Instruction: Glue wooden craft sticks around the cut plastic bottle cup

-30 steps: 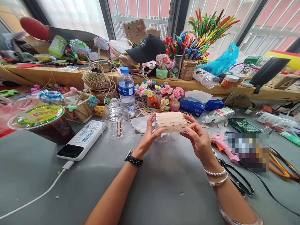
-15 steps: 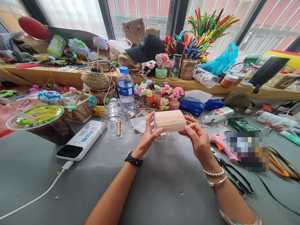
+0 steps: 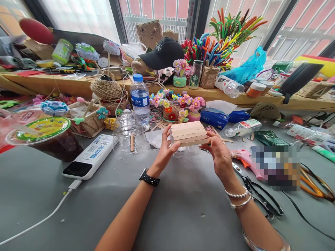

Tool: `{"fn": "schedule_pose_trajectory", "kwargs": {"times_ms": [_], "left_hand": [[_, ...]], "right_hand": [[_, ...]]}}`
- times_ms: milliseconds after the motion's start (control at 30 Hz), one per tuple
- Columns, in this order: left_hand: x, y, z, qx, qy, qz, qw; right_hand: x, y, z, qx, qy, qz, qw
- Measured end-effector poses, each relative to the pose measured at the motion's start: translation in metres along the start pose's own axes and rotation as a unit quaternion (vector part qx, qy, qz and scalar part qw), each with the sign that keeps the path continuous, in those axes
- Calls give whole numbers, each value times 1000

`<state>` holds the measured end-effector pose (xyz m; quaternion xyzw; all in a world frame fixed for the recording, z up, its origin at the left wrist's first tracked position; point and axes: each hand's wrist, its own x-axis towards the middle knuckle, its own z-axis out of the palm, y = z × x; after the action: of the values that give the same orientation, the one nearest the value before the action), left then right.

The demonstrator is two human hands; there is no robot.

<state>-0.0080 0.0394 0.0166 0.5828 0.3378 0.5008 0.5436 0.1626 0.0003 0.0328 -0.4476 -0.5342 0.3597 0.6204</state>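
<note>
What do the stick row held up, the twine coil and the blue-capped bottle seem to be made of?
Stick row: likely unpainted wood, matte; the strips are pale tan and flat.
Twine coil: probably plant fibre, perhaps jute, dull finish; its brown strands look coarse.
Blue-capped bottle: probably plastic, glossy; its clear wall catches highlights.

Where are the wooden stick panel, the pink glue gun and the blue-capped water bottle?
Wooden stick panel (image 3: 188, 134): head view, middle of its upper face.
Pink glue gun (image 3: 253, 167): head view, on its handle.
Blue-capped water bottle (image 3: 140, 100): head view, on its blue label.
</note>
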Motion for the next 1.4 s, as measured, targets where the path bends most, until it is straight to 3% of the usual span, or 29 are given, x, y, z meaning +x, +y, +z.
{"fn": "schedule_pose_trajectory", "kwargs": {"times_ms": [133, 400, 1033, 1400], "left_hand": [[1, -2, -2, 6, -10, 11, 1000], [1, -2, -2, -26, -32, 39, 998], [0, 2, 0, -21, -47, 33, 998], [0, 2, -1, -28, -48, 38, 998]], "right_hand": [[-1, 0, -1, -40, -5, 7, 999], [-4, -12, 3, -123, 33, -76, 989], [-5, -6, 1, -161, 48, -134, 977], [-4, -13, 2, -143, 40, -108, 983]]}}
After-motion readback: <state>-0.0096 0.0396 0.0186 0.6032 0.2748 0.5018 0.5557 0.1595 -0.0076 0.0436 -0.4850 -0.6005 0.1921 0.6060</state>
